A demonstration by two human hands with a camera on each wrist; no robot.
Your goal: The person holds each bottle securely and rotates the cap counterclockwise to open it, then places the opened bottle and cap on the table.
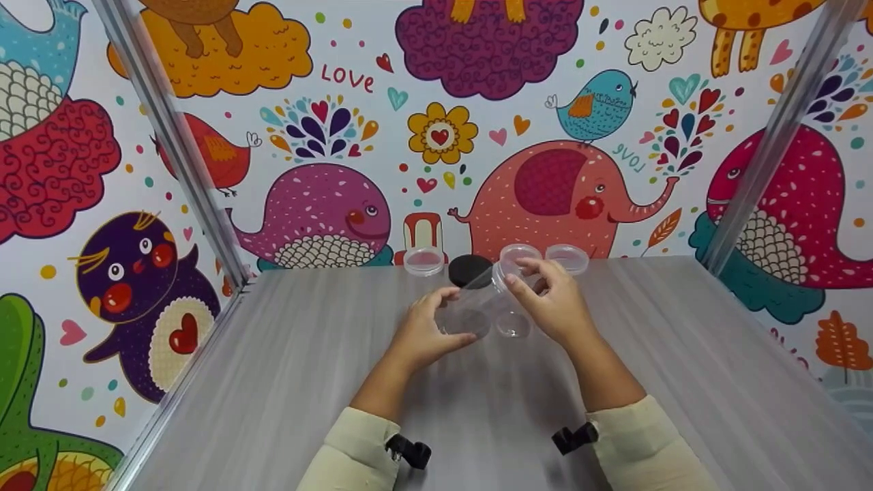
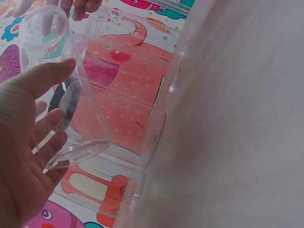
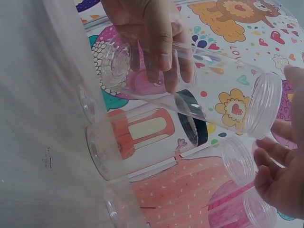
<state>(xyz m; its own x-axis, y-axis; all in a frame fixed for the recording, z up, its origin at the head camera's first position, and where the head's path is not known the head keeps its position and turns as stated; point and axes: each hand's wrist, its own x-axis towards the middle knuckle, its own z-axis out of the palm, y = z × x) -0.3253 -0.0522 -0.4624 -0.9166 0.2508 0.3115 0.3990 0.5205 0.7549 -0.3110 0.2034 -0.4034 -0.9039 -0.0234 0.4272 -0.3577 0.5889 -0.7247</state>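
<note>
A clear, screw-necked jar (image 1: 480, 297) is held in the air, tilted, with its mouth up to the right. My left hand (image 1: 427, 329) grips it near its base, thumb on the near side and fingers round the far side. At the threaded mouth (image 3: 267, 105), the curled fingers and thumb of my right hand (image 1: 556, 300) hold the rim. In the left wrist view the left hand (image 2: 28, 114) lies along the jar's wall (image 2: 97, 114). Just behind stands a similar jar with a black lid (image 1: 470, 271); the held jar partly covers it.
More clear jars without lids stand along the back of the table: one at the left (image 1: 423, 262), one behind the right hand (image 1: 513, 324) and one farther right (image 1: 567, 259). A patterned wall (image 1: 436, 184) rises directly behind them. Metal posts (image 1: 174, 150) frame both sides.
</note>
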